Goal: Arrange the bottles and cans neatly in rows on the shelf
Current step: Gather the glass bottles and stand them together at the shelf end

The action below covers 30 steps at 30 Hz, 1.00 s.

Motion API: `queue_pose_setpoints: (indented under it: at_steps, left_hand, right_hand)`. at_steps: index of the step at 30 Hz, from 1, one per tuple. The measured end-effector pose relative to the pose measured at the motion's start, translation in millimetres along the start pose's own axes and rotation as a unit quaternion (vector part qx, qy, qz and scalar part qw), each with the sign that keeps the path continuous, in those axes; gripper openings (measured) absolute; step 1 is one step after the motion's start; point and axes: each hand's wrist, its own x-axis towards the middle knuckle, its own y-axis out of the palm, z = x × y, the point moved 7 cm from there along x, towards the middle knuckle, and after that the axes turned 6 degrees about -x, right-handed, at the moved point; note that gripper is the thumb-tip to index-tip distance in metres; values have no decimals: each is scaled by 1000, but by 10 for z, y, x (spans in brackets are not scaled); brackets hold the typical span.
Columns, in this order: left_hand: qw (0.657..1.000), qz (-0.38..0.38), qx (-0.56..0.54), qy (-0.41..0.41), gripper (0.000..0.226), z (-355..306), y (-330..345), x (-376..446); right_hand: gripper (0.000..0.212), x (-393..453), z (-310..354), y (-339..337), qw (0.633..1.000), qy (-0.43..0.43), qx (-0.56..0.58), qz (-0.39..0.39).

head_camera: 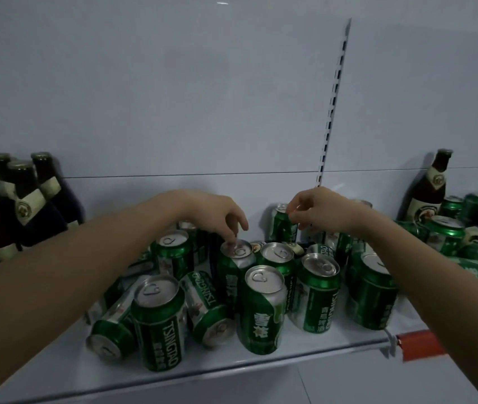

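A white metal shelf [57, 371] runs across the lower view, backed by a pale grey-blue wall panel [173, 83]. A slotted upright rail [333, 106] climbs the wall from centre toward 1 o'clock. Green beer cans [264, 310] crowd the shelf's middle, some upright, some lying on their sides toward 7 o'clock. Dark bottles [25, 199] stand grouped at 9 o'clock; one brown bottle [430, 185] stands at 3 o'clock among more green cans. A red tag [415, 345] sits on the shelf edge at 4 o'clock. The left hand [217, 211] pinches the rim of an upright can [236, 258] with curled fingertips. The right hand [316, 208] grips the top of a rear can [282, 225].
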Motion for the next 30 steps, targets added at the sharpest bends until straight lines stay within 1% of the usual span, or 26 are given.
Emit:
queue_pose_setpoints:
  at_steps: [4, 6, 7, 10, 11, 14, 16, 18, 20, 22, 25, 28, 30]
  left_hand:
    - [998, 1, -57, 9, 30, -9, -93, 167]
    - [999, 0, -46, 16, 27, -10, -80, 242]
    - [999, 3, -26, 19, 27, -11, -51, 284]
    - [998, 29, 50, 16, 33, -80, 117, 414]
    - [997, 36, 64, 14, 36, -111, 170, 465]
    - [996, 51, 74, 10, 42, -204, 264, 604]
    - [994, 65, 83, -2, 40, -200, 325, 700]
    - [991, 85, 105, -13, 35, -164, 394, 794]
    - [987, 108, 118, -28, 29, -114, 463, 870]
    - [984, 126, 122, -43, 28, -68, 500, 923]
    - [981, 141, 124, -48, 34, -29, 512, 960]
    - [983, 134, 119, -37, 30, -14, 509, 976]
    - [985, 129, 110, -30, 32, -19, 506, 970]
  right_hand:
    - [10, 204, 6, 25, 996, -30, -75, 27]
    - [11, 290, 32, 71, 991, -53, -114, 45]
    - [13, 330, 46, 121, 985, -65, -142, 70]
    - [30, 417, 34, 350, 952, -85, -241, 167]
    - [36, 445, -6, 429, 939, -88, -273, 190]
    - [43, 497, -130, 638, 904, -112, -342, 232]
    - [50, 488, -151, 710, 895, -137, -351, 239]
    - [58, 486, -139, 746, 886, -174, -364, 230]
    - [59, 519, -151, 800, 876, -200, -380, 221]
    - [52, 556, -188, 879, 866, -216, -396, 215]
    - [44, 576, -205, 916, 852, -253, -416, 191]
    - [34, 589, -218, 916, 852, -274, -409, 180]
    - [28, 588, -238, 917, 853, -281, -403, 173]
